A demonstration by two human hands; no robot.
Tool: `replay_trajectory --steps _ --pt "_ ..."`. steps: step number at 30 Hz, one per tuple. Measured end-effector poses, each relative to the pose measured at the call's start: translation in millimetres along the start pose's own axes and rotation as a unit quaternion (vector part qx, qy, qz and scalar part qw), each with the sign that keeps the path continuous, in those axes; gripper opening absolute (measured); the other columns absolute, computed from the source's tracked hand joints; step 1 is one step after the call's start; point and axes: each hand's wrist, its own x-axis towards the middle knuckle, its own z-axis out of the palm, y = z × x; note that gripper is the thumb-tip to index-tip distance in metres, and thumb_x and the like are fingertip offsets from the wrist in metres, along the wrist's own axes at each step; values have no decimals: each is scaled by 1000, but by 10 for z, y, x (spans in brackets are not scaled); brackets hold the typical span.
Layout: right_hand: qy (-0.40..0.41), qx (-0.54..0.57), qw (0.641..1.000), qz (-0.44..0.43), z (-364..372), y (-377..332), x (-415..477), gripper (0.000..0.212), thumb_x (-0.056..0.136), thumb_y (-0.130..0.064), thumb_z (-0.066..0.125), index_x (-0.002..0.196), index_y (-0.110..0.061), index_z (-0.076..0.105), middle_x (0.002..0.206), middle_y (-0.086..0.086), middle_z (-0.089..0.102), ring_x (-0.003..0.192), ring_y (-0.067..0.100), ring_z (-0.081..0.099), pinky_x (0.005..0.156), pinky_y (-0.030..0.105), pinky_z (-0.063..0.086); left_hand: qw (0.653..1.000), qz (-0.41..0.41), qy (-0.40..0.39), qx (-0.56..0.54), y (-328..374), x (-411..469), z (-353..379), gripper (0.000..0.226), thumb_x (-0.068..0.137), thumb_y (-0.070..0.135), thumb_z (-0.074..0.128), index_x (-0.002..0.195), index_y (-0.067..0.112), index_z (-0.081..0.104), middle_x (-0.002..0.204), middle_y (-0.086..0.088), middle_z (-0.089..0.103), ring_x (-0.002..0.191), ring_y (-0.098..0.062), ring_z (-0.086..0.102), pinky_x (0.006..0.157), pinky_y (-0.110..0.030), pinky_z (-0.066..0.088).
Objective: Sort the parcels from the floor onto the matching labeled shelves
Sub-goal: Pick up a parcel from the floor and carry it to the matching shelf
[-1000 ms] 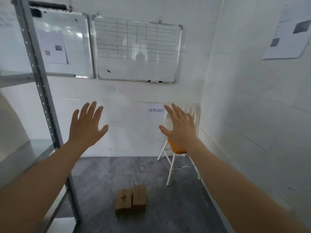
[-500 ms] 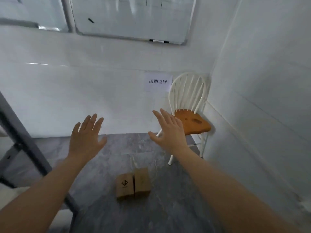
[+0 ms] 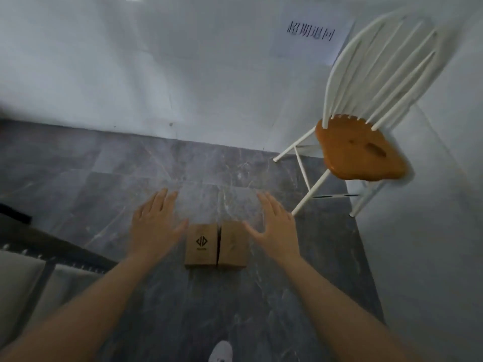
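Two small brown cardboard parcels stand side by side on the grey floor. The left parcel has a black diamond logo on top; the right parcel is plain. My left hand hovers just left of the pair, palm down, fingers spread, holding nothing. To the right of the pair my right hand is also spread and empty, its thumb over the right parcel's corner. Neither hand visibly grips a parcel.
A white spindle-back chair with an orange wooden seat stands at the right by the wall. A paper label is stuck on the white wall. A metal shelf frame runs along the lower left. A shoe tip shows at the bottom.
The view has tilted down from the whiteboards to the floor. Both hands have dropped and moved closer to the two parcels, still spread and empty.
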Motion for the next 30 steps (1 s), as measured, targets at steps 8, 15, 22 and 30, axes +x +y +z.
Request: replay_trajectory --steps 8,15,22,30 --pt "-130 23 991 23 2030 773 317 78 77 -60 35 147 -28 21 157 0 22 143 18 23 112 38 22 993 -27 -115 27 -740 357 1806 75 78 53 32 143 16 33 152 -9 33 139 -26 31 111 -42 24" --pt "-174 161 971 11 4438 986 778 69 89 -39 52 148 -26 18 158 -2 16 144 13 14 117 36 19 986 -24 -162 14 -1640 952 3689 75 86 45 53 147 16 22 155 -4 26 139 -22 30 109 -37 26" --pt "-39 196 972 125 5830 1502 1152 82 87 -28 60 148 -8 9 158 9 8 145 18 8 111 18 4 961 -120 -203 -143 -2034 1165 5316 87 77 58 58 144 12 25 148 -9 38 131 -25 41 103 -42 40" --pt "-136 407 865 260 5920 1943 1071 58 84 -38 62 135 -25 40 124 2 60 108 17 59 85 30 51 758 -280 -168 -565 -1933 1157 5646 37 86 39 57 119 24 49 97 2 64 84 -13 62 60 -24 48"
